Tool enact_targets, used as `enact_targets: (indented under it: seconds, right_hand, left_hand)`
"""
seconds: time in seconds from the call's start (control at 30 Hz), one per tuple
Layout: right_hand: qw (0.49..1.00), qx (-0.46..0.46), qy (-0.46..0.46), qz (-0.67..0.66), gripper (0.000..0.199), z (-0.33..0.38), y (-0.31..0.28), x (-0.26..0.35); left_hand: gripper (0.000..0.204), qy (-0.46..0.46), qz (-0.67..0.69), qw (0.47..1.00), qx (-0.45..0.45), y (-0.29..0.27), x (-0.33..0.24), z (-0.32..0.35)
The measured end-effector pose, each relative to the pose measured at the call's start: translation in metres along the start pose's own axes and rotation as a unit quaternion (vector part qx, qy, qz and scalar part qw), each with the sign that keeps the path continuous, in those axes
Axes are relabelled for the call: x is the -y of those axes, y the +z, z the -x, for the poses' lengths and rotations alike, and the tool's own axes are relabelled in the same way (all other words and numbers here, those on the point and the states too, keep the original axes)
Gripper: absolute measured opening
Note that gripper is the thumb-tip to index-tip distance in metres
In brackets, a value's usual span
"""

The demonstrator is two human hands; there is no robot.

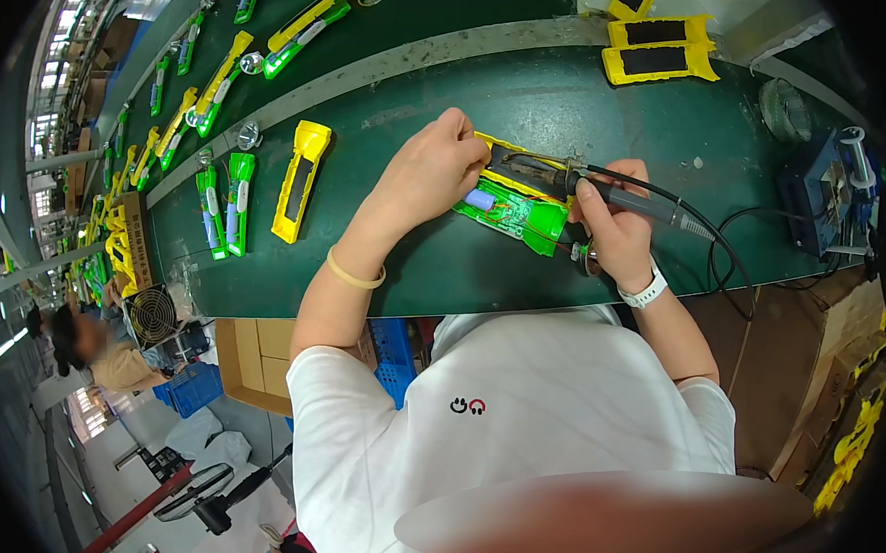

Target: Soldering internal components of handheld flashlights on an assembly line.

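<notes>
My right hand [616, 229] grips the grey handle of a soldering iron [650, 206], its black cable curving off to the right. The iron's front end lies over a yellow flashlight shell [524, 178] with a dark inside. My left hand [433, 172] is closed at the shell's left end; what its fingertips pinch is hidden. Just below the yellow shell lies a green shell half [541, 226] with a circuit board and a blue-violet battery cell [479, 198]. Thin wires run from it toward a round lamp reflector [587, 260] under my right hand.
Several yellow shells [658, 62] lie at the far right. A mesh metal cup [784, 108] and a dark blue box-shaped unit [820, 197] stand on the right. Another yellow shell [301, 182] and green shells [240, 205] lie left, before a metal rail [392, 67]. Someone sits far left.
</notes>
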State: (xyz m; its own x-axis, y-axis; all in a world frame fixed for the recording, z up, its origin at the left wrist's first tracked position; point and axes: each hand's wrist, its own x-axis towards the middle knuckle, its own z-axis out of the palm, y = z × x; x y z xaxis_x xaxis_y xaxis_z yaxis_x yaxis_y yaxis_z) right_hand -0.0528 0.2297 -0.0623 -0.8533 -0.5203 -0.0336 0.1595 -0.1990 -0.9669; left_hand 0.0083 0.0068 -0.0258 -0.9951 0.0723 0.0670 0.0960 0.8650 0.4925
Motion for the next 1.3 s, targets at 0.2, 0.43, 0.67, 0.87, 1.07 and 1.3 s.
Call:
enact_targets:
  seconds: [0.2,0.43,0.67,0.87,1.07,1.3]
  right_hand:
    - [0.998,0.032,-0.009,0.044,0.024,-0.001,0.000,-0.007]
    - [0.998,0.012,-0.008,0.061,0.023,-0.005,0.010,0.002]
    - [0.994,-0.057,-0.090,0.001,0.019,-0.009,-0.041,0.019]
    - [0.979,-0.026,-0.187,-0.079,0.018,-0.072,-0.077,0.033]
    - [0.991,0.042,-0.112,-0.053,0.025,-0.113,-0.043,0.022]
    - [0.974,-0.031,-0.217,0.058,0.033,-0.107,-0.091,0.041]
  left_hand:
    - [0.010,-0.007,-0.019,0.999,0.030,-0.004,-0.004,-0.003]
    - [0.009,-0.021,-0.030,0.999,0.038,-0.003,-0.007,-0.006]
    - [0.007,-0.020,-0.038,0.998,0.036,-0.003,-0.008,-0.007]
    - [0.008,-0.019,-0.050,0.998,0.042,-0.004,-0.012,-0.007]
    - [0.005,-0.032,-0.057,0.997,0.051,-0.004,-0.015,-0.009]
    - [0.005,-0.028,-0.067,0.996,0.048,-0.003,-0.016,-0.010]
